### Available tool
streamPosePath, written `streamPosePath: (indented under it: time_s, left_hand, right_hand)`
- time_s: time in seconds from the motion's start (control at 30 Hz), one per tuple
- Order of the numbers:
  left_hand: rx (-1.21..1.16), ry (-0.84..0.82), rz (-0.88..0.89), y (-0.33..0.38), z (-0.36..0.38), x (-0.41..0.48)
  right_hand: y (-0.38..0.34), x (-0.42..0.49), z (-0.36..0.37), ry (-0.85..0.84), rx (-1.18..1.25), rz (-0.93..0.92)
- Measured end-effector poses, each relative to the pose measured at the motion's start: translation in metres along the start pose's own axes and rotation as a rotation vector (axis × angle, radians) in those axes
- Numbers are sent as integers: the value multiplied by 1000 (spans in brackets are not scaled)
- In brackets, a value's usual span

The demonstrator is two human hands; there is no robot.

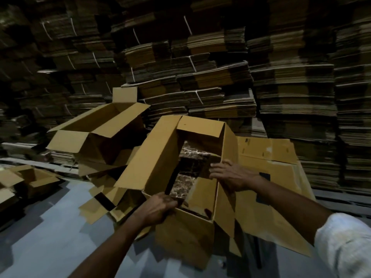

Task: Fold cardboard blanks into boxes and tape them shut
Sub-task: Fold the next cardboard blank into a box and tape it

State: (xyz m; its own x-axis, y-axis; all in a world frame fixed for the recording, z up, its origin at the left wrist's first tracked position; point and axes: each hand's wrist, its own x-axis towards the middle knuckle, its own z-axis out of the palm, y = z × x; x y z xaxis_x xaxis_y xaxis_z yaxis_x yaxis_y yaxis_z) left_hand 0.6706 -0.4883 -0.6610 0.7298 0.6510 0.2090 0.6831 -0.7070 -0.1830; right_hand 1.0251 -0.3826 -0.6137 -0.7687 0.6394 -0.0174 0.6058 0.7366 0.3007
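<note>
A brown cardboard box [184, 237] stands opened up in front of me, its long left flap [148, 157] sticking up and out. Through the open middle I see a marbled dark floor. My left hand [158, 207] grips the near left corner of the rim, fingers curled over the edge. My right hand [230, 175] rests on the right side, fingers reaching over an inner flap [202, 189] that is folded down into the opening. The far end flap [200, 126] leans inward.
Another erected box [96, 131] with open flaps sits at the left on loose flattened cardboard. A flat blank [269, 177] lies to the right. A small open box [30, 179] is at the far left. Tall stacks of bundled blanks [220, 77] wall the background.
</note>
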Motion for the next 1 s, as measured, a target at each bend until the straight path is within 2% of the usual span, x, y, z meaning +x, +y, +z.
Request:
streamPosePath:
  time_s: [0.1, 0.23, 0.37, 0.5, 0.6, 0.77, 0.9, 1.0]
  left_hand:
    - [82, -12, -62, -7, -1, 1]
    - [37, -30, -339, -23, -12, 9]
    - [17, -189, -477, -30, -21, 49]
    - [-157, -293, -325, -13, -21, 103]
    - [-168, -337, -245, 20, -16, 140]
    - [-160, -207, -302, 43, 19, 165]
    - [-161, -160, -312, 27, 43, 142]
    - [-101, -74, -306, 5, 55, 118]
  right_hand:
    - [-8, -5, -4, 7, -12, -1]
    - [-15, -26, -11, 46, -4, 143]
    - [-19, -49, 3, 62, 71, 283]
    - [-21, -57, 13, 42, 150, 445]
    - [-19, -54, 24, 21, 269, 545]
    - [-12, -51, 38, -24, 401, 595]
    - [25, -78, 57, -60, 637, 908]
    - [58, -101, 77, -121, 651, 1070]
